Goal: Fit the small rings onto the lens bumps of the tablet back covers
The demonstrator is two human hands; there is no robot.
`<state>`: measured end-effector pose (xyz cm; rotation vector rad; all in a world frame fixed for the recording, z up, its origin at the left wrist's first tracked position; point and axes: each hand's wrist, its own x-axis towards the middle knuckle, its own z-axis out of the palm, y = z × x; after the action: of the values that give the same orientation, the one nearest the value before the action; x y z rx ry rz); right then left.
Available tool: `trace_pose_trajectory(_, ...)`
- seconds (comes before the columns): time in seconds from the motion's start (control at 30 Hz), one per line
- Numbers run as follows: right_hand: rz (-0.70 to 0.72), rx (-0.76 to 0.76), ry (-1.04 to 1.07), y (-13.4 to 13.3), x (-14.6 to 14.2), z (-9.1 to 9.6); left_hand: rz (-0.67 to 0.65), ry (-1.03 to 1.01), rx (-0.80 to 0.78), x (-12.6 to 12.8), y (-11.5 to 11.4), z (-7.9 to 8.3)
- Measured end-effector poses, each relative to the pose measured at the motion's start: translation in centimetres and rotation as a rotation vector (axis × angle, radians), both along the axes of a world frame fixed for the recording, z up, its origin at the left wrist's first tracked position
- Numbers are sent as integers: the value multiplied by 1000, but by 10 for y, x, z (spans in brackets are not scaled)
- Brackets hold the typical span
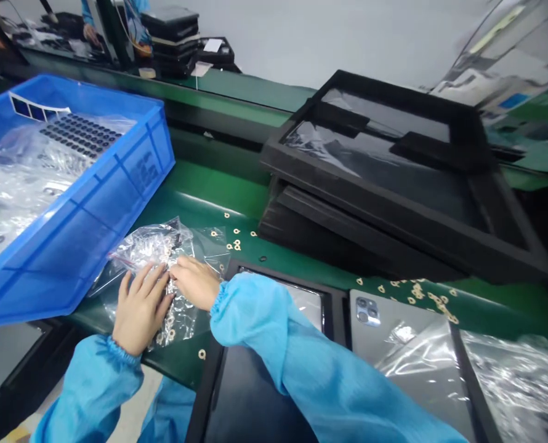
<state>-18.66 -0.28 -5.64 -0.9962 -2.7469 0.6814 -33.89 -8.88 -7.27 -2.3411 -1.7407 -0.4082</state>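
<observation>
Right now, a person is working over a crinkled clear plastic bag (156, 252) of small brass-coloured rings (172, 326), which is lying on a green belt-topped desk (218, 197), just beside the corner of a bright blue plastic crate (117, 203). Left hand (140, 307) is resting almost flat on the bag, fingers slightly spread and pressing down, not closing on anything visible. Right hand (195, 283) is curling in just beside it, fingertips at the bag's middle; can't tell from here whether it's pinching plastic or a ring. Both arms are wearing pale-blue elasticated sleeves (265, 344).

Loose rings (234, 237) are lying scattered on the desk past the bag, w/ more (417, 292) along the far side of a black tray (278, 289) under the right forearm. A stack of black foam trays (370, 203) is sitting ahead, and a silver phone-shaped panel w/ a camera cluster (375, 332) is lying to the right.

Step in hand looks like fingertip work on the bag's contents. Next move is calling for small, careful pinches, as the rings are tiny and sliding about.
</observation>
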Motion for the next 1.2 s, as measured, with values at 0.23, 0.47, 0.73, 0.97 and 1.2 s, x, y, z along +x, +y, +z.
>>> trace_pose_trajectory(0.23,-32,-32,-98,-2,-7,5,61,-35,-88,2,-1,-1)
trace_pose_trajectory(0.47,-58,-12,-93,-8,-9,3,83,-56,-108,4,-2,-1)
trace_pose_trajectory(0.73,-83,-43,-26,-8,-11,0,63,-30,-151,1,-2,6)
trace_pose_trajectory(0.97,-60,-74,184,-22,7,19,67,-40,-126,4,-2,17)
trace_pose_trajectory(1.2,-244,-223,557,-58,89,74,-107,-338,-217,42,-24,61)
